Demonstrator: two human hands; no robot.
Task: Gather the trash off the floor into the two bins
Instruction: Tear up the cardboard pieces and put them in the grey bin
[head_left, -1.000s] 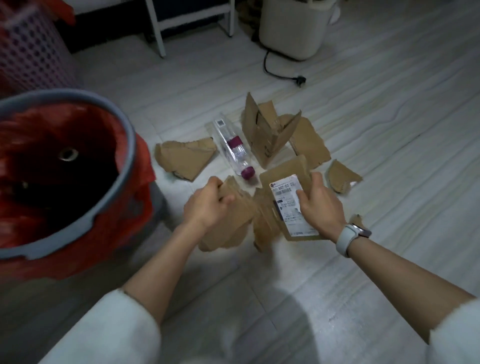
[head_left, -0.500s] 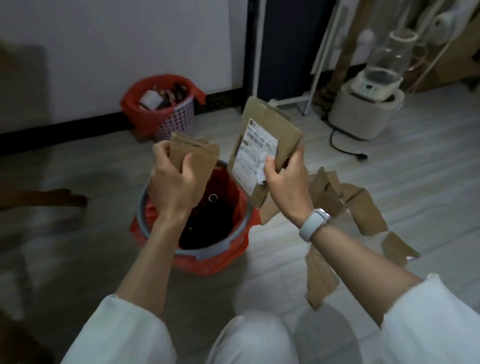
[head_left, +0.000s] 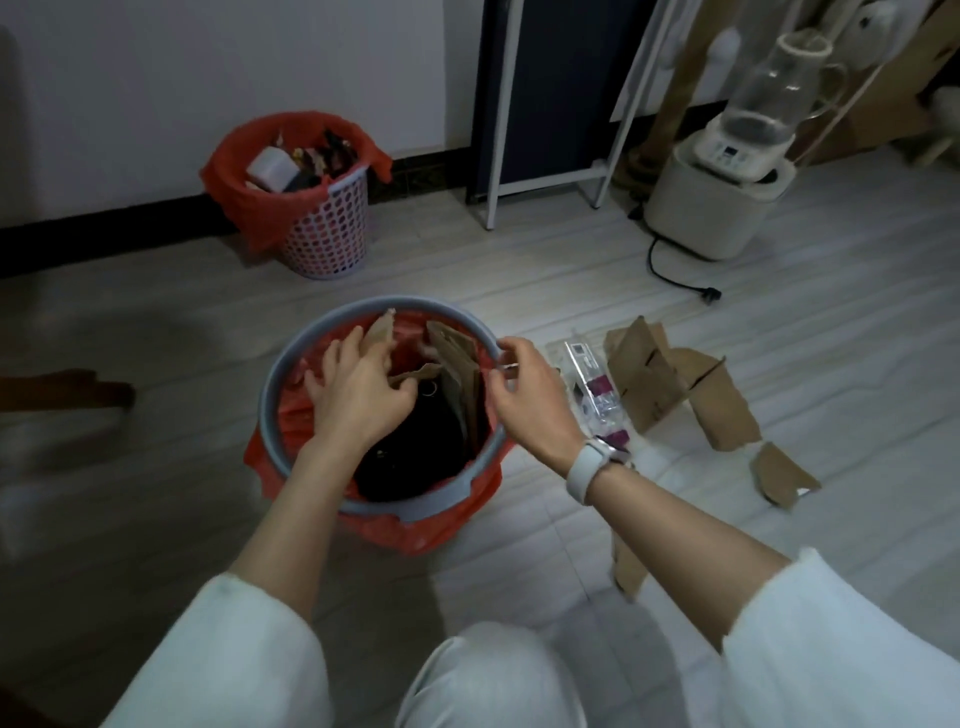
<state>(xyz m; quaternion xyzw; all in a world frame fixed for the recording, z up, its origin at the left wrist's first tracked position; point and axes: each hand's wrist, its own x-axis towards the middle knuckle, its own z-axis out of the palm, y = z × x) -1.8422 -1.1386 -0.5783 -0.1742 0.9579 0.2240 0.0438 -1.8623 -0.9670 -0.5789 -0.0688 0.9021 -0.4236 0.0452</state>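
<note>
Far left, the lattice basket (head_left: 326, 236) with a red liner stands by the wall, already full of mixed trash, well away from the hands.

Centre, the grey-rimmed bin (head_left: 415, 506) with a red bag. Half a second ago both hands held cardboard up above it; now that cardboard is inside. The left hand (head_left: 358, 395) is down in the bin mouth, fingers spread and pressing on a torn cardboard scrap (head_left: 382, 332) against the far wall; grip loose, flattening rather than clamping. The labelled cardboard sheet (head_left: 460, 376) stands on edge inside the bin, right half. The right hand (head_left: 527, 397) has let it go: it sits at the right rim, fingers half curled, thumb and forefinger touching the rim or bag edge, nothing carried.

So this batch of cardboard is delivered; judged mid-task, not near done.

Right of the bin, still on the floor: a clear plastic bottle (head_left: 592, 389) with a magenta cap lying just beside the bin, then the folded cardboard pieces (head_left: 657, 384) leaning together, a small loose cardboard scrap (head_left: 782, 473) further right, and another cardboard strip (head_left: 631, 569) under the right forearm.

Next likely: hands go back right for the rest.
</note>
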